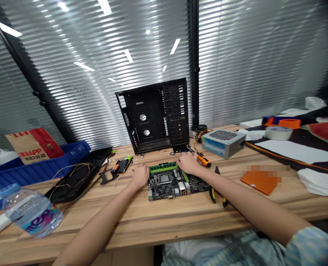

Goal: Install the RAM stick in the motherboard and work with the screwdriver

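Open right hand (187, 163) touches the right end of a green RAM stick (163, 167) lying crosswise on a motherboard (175, 188), open left hand (139, 176) just beside its left end.

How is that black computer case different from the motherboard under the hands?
The computer case stands on edge at the back, while the motherboard lies flat nearer the person. The case is clearly the larger of the two. The case is a bare metal shell with holes and slots, whereas the motherboard is packed with components, including a green memory stick. Both are mostly black and sit on the same wooden desk.
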Available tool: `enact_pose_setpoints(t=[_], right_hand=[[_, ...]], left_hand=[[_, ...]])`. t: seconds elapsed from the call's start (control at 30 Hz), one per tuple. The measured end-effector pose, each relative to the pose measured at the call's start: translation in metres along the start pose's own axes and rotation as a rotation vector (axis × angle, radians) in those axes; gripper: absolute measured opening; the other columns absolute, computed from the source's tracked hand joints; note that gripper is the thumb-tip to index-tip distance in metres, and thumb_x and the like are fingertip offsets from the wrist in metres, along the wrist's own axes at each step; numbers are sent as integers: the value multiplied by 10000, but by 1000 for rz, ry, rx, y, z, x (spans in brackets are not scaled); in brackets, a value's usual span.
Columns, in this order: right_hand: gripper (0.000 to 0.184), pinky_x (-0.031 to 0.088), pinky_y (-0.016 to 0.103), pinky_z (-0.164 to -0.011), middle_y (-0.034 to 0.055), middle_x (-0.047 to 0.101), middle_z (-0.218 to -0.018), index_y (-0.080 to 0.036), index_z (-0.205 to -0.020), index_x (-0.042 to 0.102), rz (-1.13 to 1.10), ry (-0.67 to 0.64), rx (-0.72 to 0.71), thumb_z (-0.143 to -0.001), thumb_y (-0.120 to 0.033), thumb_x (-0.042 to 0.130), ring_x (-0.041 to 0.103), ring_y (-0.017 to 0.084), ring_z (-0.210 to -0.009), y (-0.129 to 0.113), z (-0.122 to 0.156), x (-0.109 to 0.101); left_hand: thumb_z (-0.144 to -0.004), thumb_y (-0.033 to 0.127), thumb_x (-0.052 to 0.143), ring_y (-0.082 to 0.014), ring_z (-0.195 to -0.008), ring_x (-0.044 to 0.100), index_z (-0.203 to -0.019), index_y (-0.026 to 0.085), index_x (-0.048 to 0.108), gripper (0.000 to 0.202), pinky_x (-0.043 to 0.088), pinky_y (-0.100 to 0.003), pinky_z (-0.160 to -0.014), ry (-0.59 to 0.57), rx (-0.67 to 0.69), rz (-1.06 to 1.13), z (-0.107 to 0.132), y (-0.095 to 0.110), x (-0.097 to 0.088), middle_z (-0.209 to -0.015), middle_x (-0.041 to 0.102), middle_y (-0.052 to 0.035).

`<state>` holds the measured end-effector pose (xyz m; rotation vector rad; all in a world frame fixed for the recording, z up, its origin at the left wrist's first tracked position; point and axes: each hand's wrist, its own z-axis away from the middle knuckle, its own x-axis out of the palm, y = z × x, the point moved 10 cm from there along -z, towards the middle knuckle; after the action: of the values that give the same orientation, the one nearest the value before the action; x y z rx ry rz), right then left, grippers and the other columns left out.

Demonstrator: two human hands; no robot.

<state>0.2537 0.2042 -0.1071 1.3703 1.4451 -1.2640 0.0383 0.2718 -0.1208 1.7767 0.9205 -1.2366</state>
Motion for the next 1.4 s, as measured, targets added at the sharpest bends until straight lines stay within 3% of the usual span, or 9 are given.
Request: enact_pose_setpoints(t=[0.5,0.73,1.2,1.4], right_hand=[[444,278,464,-850,146,593,-1131,-176,-878,730,11,33,27,-950,-320,316,451,305,-1026,2,-2,2],[387,266,448,-846,120,606,-1080,-186,-823,716,11,84,29,-933,-318,370,459,284,-1011,2,4,-7],[321,271,472,-866,104,587,-1175,-236,-1088,610,-8,64,39,-955,-356,344,464,298,-1063,3,3,-5],[328,281,484,-862,102,575,-1206,-250,-1092,611,-33,33,48,-955,-362,334,455,314,-1078,5,2,-2]], left_hand=[[-957,274,259,-262,-1049,554,-870,179,604,368,373,-460,-877,-16,-18,-15,-1,0,0,-1094,641,-133],[-964,290,245,-263,-1058,552,-877,189,603,381,368,-470,-905,-17,-21,-24,-1,-1,1,-1104,636,-122],[-964,325,254,-306,-1095,532,-955,198,564,335,344,-515,-908,-6,-60,-36,3,0,-8,-1154,623,-124],[-960,335,252,-317,-1090,529,-972,199,544,323,344,-517,-884,-18,-65,-34,1,-3,-6,-1193,610,-125]])
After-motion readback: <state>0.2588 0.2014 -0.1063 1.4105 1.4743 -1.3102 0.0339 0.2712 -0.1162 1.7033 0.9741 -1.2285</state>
